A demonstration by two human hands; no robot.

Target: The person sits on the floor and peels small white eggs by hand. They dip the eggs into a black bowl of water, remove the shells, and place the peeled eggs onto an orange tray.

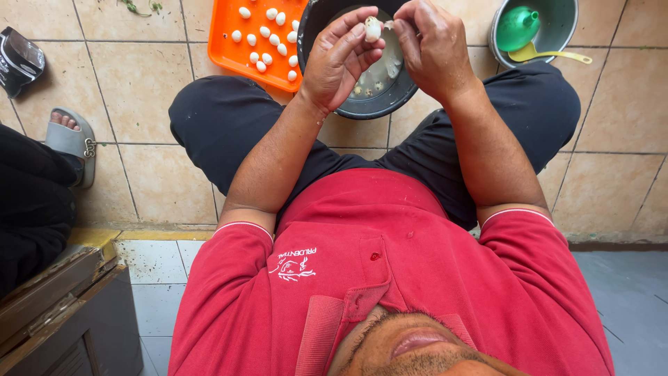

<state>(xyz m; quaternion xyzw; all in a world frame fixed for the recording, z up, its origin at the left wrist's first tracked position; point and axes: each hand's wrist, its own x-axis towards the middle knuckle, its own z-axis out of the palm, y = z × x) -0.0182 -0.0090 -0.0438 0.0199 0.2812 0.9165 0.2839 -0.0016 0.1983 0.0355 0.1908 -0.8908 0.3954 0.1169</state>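
Beige tiled floor (pixel 160 174) fills the view, seen from above past a red polo shirt (pixel 390 292) and dark trousers (pixel 229 125) of a seated person. Black round basin (pixel 369 108) sits on the floor between the knees, with water and a few small eggs inside. Orange tray (pixel 226 42) lies touching the basin's left side, carrying a cluster of peeled white eggs (pixel 268 42). Grey-green bucket (pixel 560 28) stands to the upper right, holding a green funnel-shaped thing (pixel 516 26) and a yellow scoop (pixel 550 54). Another person's sandalled foot (pixel 69 139) at left edge, black bag (pixel 19 59) beyond it. Left hand (pixel 337 63) is raised over the basin, fingers pinching a small pale egg (pixel 373 29) at thumb and fingertips. Right hand (pixel 435 45) is curled, fingertips touching the egg's right side, picking at it. Both hands are above the basin, close together.
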